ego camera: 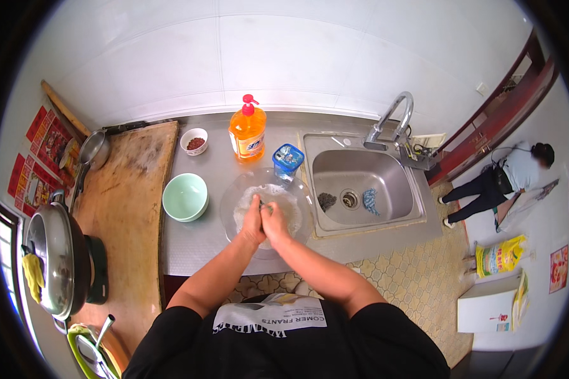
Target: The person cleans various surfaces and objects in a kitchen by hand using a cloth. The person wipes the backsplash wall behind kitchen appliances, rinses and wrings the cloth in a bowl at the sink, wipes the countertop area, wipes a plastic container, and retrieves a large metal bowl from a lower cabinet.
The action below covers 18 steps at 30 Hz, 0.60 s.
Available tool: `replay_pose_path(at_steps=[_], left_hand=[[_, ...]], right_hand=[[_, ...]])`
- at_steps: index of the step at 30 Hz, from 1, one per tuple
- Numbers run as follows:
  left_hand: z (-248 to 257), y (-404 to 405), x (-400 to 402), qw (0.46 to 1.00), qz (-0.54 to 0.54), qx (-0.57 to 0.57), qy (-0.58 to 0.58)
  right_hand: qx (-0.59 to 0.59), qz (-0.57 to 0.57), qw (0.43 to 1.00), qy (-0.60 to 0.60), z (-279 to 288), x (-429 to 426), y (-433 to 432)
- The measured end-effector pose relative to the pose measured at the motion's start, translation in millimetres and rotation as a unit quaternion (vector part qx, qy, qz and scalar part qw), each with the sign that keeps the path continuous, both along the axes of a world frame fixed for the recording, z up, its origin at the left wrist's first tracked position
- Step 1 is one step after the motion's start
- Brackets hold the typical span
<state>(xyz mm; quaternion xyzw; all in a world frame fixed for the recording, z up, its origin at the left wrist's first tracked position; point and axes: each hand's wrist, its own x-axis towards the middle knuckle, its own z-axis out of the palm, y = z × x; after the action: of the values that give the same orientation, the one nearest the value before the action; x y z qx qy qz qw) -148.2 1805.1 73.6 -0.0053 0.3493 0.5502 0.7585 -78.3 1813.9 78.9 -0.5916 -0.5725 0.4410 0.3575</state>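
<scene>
Before me stands a wide transparent bowl (227, 215) holding cloudy liquid (289, 215) with white foam at its far side. My left hand (252, 221) and my right hand (274, 222) are pressed together above its middle, fingers pointing away from me. A small dark spot shows between the fingertips; whether it is a held thing or shadow is unclear. Just behind the bowl are a blue plastic tub (288, 161) and an orange pump bottle of liquid detergent (247, 132) with a red pump. To the left sits a pale green bowl (186, 198).
A small white bowl (194, 142) contains reddish bits. At right, the steel sink (346, 166) holds a scouring pad (326, 201) and a blue cloth (370, 202) under a faucet (403, 113). A wooden board (133, 189) and a lidded pot (57, 260) are left. Another person (507, 175) stands far right.
</scene>
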Motion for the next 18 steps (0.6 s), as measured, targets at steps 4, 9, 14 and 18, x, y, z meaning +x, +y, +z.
replay_pose_path(at_steps=[4,9,14,18], left_hand=[[15.8,0.9,26.5,0.997,0.043,0.051,0.042],[25.4,-20.4,37.5,0.658,-0.063,0.194,0.725],[11.5,-7.4,27.4,0.58,0.048,0.369,0.724],[12.8,6.8,25.9,0.649,0.034,0.297,0.7]], right_hand=[[-0.079,-0.049,0.99,0.103,-10.1,10.6,19.9],[-0.43,-0.011,0.817,0.384,6.4,28.5,38.4],[-0.428,0.043,0.781,0.452,11.2,28.7,35.2],[-0.406,0.031,0.803,0.434,6.8,22.7,36.5]])
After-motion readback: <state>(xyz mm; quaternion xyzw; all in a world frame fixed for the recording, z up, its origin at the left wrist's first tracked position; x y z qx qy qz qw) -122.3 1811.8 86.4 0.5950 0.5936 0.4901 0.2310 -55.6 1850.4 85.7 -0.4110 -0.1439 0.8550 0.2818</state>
